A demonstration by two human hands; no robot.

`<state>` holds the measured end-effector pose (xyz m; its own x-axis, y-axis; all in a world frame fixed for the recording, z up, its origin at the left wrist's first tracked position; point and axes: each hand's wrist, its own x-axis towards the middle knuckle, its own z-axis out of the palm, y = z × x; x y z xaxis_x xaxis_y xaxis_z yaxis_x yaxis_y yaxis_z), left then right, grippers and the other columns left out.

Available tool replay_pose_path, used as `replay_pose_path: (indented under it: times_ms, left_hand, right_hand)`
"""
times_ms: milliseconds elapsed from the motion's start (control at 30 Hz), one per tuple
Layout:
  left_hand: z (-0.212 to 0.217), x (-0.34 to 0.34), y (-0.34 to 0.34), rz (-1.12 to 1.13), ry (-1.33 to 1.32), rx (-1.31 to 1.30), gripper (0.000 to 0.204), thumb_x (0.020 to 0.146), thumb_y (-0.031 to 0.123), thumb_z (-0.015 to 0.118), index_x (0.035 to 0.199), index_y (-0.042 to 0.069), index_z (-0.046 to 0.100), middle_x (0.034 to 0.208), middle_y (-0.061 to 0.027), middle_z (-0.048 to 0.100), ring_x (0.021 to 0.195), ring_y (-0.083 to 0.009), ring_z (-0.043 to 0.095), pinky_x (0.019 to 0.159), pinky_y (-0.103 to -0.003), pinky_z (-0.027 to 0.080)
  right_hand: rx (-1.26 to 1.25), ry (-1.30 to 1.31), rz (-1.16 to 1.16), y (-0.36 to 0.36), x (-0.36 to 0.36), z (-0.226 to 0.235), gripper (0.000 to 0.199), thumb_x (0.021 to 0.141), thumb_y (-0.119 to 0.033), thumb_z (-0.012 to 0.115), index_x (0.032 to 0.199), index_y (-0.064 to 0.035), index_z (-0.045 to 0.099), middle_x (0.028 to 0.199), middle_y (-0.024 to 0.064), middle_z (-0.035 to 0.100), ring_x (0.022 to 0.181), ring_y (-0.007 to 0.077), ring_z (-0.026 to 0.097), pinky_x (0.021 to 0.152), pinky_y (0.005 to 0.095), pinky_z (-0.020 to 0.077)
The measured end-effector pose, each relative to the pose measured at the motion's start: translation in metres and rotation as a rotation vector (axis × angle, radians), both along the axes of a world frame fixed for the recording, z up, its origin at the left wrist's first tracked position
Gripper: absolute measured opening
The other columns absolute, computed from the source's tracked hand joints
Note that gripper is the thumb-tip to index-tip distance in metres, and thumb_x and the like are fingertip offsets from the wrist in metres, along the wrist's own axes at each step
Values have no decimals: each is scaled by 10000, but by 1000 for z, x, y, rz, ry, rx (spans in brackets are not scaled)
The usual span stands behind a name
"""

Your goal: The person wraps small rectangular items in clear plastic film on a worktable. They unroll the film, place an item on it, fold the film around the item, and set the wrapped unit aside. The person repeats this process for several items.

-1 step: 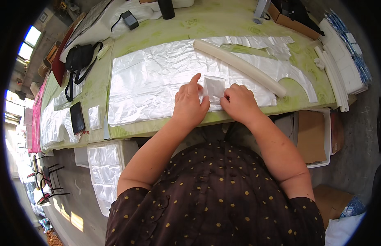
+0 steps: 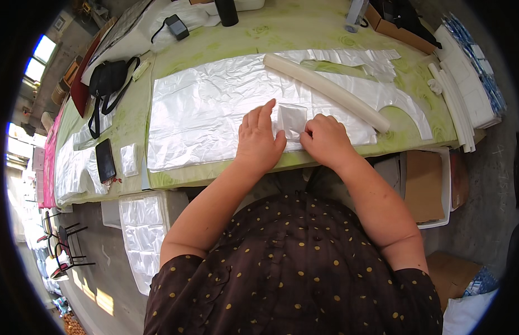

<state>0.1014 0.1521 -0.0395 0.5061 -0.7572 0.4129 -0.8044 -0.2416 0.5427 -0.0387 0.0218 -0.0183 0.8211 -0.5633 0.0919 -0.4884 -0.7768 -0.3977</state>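
Note:
A small folded square of white plastic film [image 2: 292,120] lies between my hands, on top of white plastic bags [image 2: 198,117] spread flat in a wrinkled stack. My left hand [image 2: 258,137] rests at the square's left side, palm down, fingers stretched and thumb apart. On the other side, my right hand [image 2: 326,139] has its fingers curled, thumb and forefinger pinched at the square's right edge. The fingertips' exact grip is partly hidden. A long pale roller tube [image 2: 326,92] lies slantwise across the bags, beyond my right hand.
On the green-patterned table [image 2: 304,33] at left are a phone [image 2: 105,160], another folded white packet [image 2: 129,160] and a black bag [image 2: 109,78]. White rolls [image 2: 452,106] lie at the right edge. A clear bag of folded packets [image 2: 142,234] hangs below the table at left.
My left forefinger has come down and moved slightly right, while the other left fingers have straightened a little. My right hand and the folded square look unmoved.

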Motion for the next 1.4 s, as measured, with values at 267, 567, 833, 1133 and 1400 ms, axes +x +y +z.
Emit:
replay_pose_path:
  times_ms: [267, 567, 833, 1133, 1400]
  left_hand:
    - [-2, 1, -7, -240, -286, 384, 610, 975, 451, 528, 1517, 178, 466, 1618, -139, 362, 1510, -384, 291, 1188, -664, 190]
    - [14, -23, 41, -490, 50, -11, 502, 934, 209, 687, 1396, 85, 533, 1382, -144, 573, 1245, -319, 554, 1064, -447, 428]
    - [-39, -54, 83, -130, 2066, 20, 470, 1076, 445, 467, 1416, 120, 486, 1353, -74, 589, 1244, -211, 551, 1072, -422, 427]
    - [-38, -65, 85, -234, 1984, -322, 272, 1057, 179, 522, 1286, 33, 530, 1246, -114, 639, 1162, -236, 632, 1018, -431, 513]
    - [-21, -73, 109, -154, 1591, -518, 207, 992, 0, 599, 1179, 76, 549, 1248, -62, 606, 1106, -153, 615, 943, -320, 521]
  right_hand:
    - [178, -76, -107, 0, 0, 3, 372, 828, -217, 629, 1170, -75, 665, 1064, 173, 702, 1051, 372, 644, 881, 494, 515]
    - [249, 130, -32, -11, 12, 27, 552, 803, -219, 638, 1344, -111, 611, 1164, 161, 714, 1100, 359, 659, 958, 465, 517]
    - [36, 24, 216, 32, -26, 18, 430, 806, -218, 641, 1221, -116, 687, 1018, 116, 622, 1057, 341, 560, 956, 461, 431]
    - [795, -412, 2, 88, -59, -14, 404, 876, -119, 719, 1252, -30, 601, 1024, 59, 623, 900, 147, 595, 784, 303, 504]
    - [1005, -714, -116, 93, -49, -34, 348, 929, 29, 637, 1254, -26, 525, 982, 14, 596, 836, 71, 561, 744, 233, 482]
